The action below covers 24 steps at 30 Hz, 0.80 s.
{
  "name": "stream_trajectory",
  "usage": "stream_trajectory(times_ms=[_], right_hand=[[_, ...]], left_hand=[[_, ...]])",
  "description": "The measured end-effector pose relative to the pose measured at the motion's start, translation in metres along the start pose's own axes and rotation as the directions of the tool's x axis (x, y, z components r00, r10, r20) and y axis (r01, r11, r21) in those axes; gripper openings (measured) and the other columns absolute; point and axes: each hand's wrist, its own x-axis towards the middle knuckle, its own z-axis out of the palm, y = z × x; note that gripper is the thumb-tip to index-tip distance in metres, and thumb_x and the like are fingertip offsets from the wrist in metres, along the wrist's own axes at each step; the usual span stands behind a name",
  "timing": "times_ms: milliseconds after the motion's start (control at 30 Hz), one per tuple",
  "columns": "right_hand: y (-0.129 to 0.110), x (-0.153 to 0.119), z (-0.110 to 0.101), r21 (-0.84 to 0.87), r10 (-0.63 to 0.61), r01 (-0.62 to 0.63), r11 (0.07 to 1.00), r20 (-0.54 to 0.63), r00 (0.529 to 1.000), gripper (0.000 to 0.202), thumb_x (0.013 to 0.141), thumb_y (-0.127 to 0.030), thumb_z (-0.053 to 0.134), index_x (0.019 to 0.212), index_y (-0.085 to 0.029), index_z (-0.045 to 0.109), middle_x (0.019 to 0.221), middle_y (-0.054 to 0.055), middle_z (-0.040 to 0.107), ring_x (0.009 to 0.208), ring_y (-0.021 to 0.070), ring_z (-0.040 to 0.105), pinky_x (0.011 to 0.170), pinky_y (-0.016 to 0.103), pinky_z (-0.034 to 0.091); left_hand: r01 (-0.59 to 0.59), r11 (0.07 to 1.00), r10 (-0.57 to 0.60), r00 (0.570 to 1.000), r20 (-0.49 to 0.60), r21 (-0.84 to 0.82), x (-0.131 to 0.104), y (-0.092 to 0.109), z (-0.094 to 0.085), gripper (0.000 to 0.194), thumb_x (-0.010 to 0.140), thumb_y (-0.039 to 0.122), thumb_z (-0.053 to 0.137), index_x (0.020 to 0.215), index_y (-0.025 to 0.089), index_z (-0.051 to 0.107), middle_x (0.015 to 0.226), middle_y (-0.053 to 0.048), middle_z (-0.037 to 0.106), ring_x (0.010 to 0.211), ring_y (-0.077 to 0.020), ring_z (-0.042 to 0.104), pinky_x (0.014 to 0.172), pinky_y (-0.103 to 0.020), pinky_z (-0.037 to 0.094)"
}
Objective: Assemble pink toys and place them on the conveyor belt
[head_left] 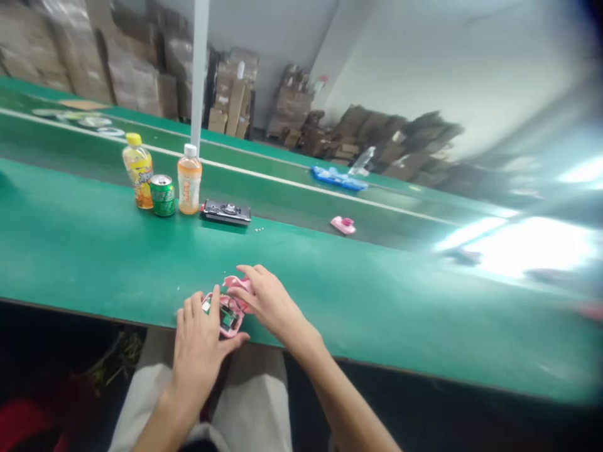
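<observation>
- Steadies the open pink casing with the left hand, fingers curled along the far-left side and thumb by the near-right corner, probably to stop any sliding.
- Rests that casing near the close edge of the green tabletop, just ahead of the lap, probably for easy reach and a direct view inside.
- Turns the open side upward, leaving the circuit board exposed between the hands.
- Grips the pink shell piece in the right hand, fingers closed at its side, apparently for control right beside the casing.
- Places the yellow-capped bottle, green can, orange drink bottle and black device along the far side, perhaps to leave elbow room.
- Hides much of the casing's left side under the left hand, and part of the shell piece behind the right fingers.
- Cannot tell whether wires join casing and shell piece, nor exactly where each fingertip presses.
- Blurs the pink object beyond the tabletop too much for certain naming; loses the right side in glare.
</observation>
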Motion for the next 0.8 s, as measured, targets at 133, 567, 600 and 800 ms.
stream_trajectory(times_ms=[133, 567, 600, 800], right_hand=[[0.006, 0.022, -0.012, 0.061, -0.001, -0.007, 0.998, 0.133, 0.991, 0.029, 0.094, -0.044, 0.073, 0.101, -0.016, 0.074, 0.093, 0.007, 0.070, 0.086, 0.0204, 0.065, 0.081, 0.032, 0.049], [0.025, -0.059, 0.037, 0.601, 0.226, -0.107, 0.792, -0.126, 0.966, 0.055, 0.100, -0.054, 0.058, 0.142, -0.018, 0.058, 0.130, 0.016, 0.066, 0.093, 0.0204, 0.070, 0.075, 0.032, 0.060], [0.018, -0.061, 0.043, 0.587, 0.247, -0.093, 0.804, -0.187, 0.951, 0.047, 0.102, -0.051, 0.055, 0.135, -0.018, 0.063, 0.126, 0.014, 0.069, 0.098, 0.0213, 0.070, 0.082, 0.033, 0.059], [0.007, -0.064, 0.056, 0.581, 0.472, -0.206, 0.788, -0.354, 0.808, 0.037, 0.104, -0.049, 0.053, 0.094, -0.018, 0.072, 0.089, 0.007, 0.074, 0.081, 0.0207, 0.066, 0.079, 0.033, 0.053]], left_hand=[[-0.028, 0.996, 0.027, 1.000, -0.015, -0.088, -0.005, -0.008, 0.005, 0.090, 0.078, 0.072, 0.075, 0.143, 0.012, 0.058, 0.113, -0.019, 0.063, 0.100, -0.0356, 0.059, 0.084, -0.047, 0.051], [-0.235, 0.762, 0.490, 0.818, 0.300, -0.604, 0.093, -0.056, 0.000, 0.017, 0.098, 0.038, 0.063, 0.095, 0.021, 0.068, 0.094, -0.002, 0.066, 0.092, -0.0220, 0.058, 0.084, -0.034, 0.046], [-0.236, 0.761, 0.493, 0.816, 0.301, -0.605, 0.092, -0.051, 0.002, 0.019, 0.099, 0.038, 0.061, 0.094, 0.021, 0.068, 0.094, -0.003, 0.066, 0.093, -0.0220, 0.057, 0.084, -0.034, 0.045], [-0.230, 0.739, 0.508, 0.808, 0.300, -0.633, 0.084, -0.046, 0.008, 0.018, 0.100, 0.038, 0.063, 0.105, 0.022, 0.068, 0.108, -0.004, 0.064, 0.105, -0.0242, 0.054, 0.095, -0.039, 0.042]])
